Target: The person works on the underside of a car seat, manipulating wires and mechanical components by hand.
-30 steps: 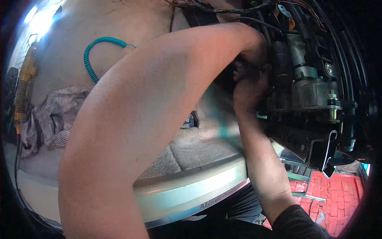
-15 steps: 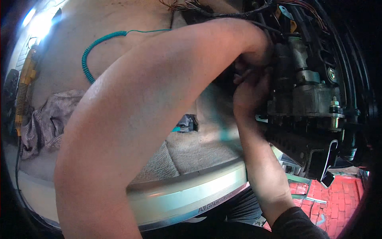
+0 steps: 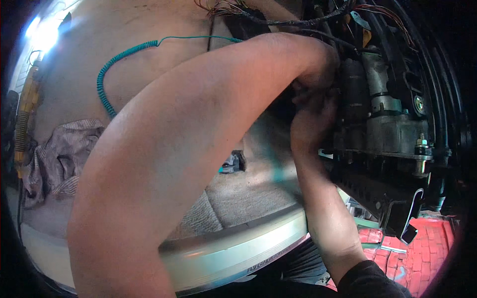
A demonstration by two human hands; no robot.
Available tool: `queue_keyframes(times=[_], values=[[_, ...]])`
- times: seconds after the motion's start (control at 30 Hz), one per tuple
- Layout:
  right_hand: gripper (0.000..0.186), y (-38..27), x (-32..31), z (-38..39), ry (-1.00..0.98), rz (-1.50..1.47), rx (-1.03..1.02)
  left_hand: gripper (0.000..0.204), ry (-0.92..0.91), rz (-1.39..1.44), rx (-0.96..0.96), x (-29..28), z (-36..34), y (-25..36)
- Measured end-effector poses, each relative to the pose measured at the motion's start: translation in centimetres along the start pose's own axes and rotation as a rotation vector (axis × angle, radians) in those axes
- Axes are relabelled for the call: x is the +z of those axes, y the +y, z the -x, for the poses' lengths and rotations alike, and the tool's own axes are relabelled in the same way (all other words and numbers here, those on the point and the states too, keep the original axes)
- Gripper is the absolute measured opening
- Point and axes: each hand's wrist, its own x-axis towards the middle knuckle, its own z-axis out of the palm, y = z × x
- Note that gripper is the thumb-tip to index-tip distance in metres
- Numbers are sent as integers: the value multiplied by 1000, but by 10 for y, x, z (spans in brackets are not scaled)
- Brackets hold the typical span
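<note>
Both hands meet at the grimy grey metal mechanical assembly [image 3: 392,134], low under the dash: left hand [image 3: 318,74] and right hand [image 3: 310,121] touch it, grip undeterminable. Best worked by feel, avoiding the bundled coloured wiring [image 3: 278,15].

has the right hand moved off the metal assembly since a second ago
No. The right hand stays pressed against the left side of the grey metal assembly, just under the left hand, as before.

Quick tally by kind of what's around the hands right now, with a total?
Hands on the metal assembly: 2, left hand, right hand
Teal coiled cord: 1
Crumpled striped rag: 1
Loose wire bundle: 1
Total: 5
</note>
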Motion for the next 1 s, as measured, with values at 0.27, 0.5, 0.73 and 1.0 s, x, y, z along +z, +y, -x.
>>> queue_keyframes(times=[0.27, 0.5, 0.73, 1.0], values=[[31, 21, 1, -7, 115, -24, -31, 13, -15, 526, -191, -5, 5, -5], [35, -4, 4, -3, 21, -204, 105, 19, -133, 975, -309, -23, 24, -13], [33, 5, 4, -2, 116, -103, 91, 15, -253, 996, -340, -34, 9, -12], [34, 33, -6, -8, 127, -21, 1, 22, -50, 494, -202, -6, -10, -4]])
